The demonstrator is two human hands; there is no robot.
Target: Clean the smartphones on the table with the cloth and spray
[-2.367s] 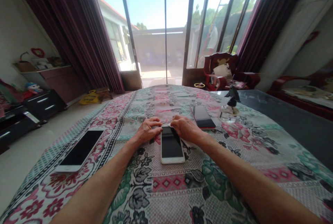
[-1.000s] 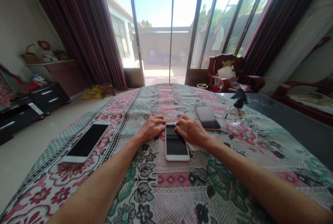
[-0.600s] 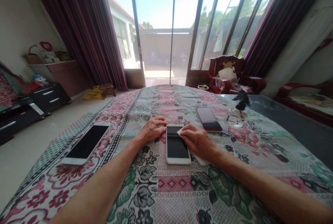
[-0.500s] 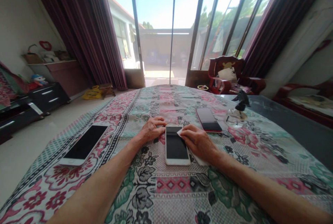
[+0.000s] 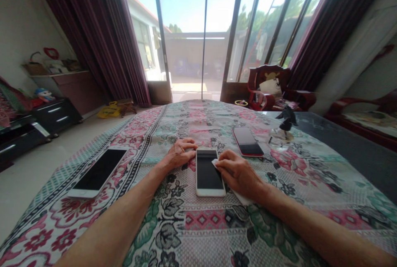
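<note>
A white smartphone [image 5: 209,172] with a dark screen lies face up on the flowered tablecloth between my hands. My left hand [image 5: 182,152] rests on the cloth at its upper left edge, fingers stretched out, the tips touching the phone's side. Pinched in the fingers of my right hand [image 5: 237,172] is a white tissue [image 5: 214,162], whose corner lies on the right part of the screen. More of the tissue shows below that palm; the rest is hidden by the hand.
Left of my arm lies a second white smartphone [image 5: 98,172]. A red-edged smartphone [image 5: 248,141] is beyond my right hand, near a clear glass bottle [image 5: 281,139] with a black top. Farther off stand a dark red wooden chair [image 5: 269,87] and glass doors.
My right hand has shifted slightly down along the phone's right side with the tissue. My left hand stays at the phone's left edge.
</note>
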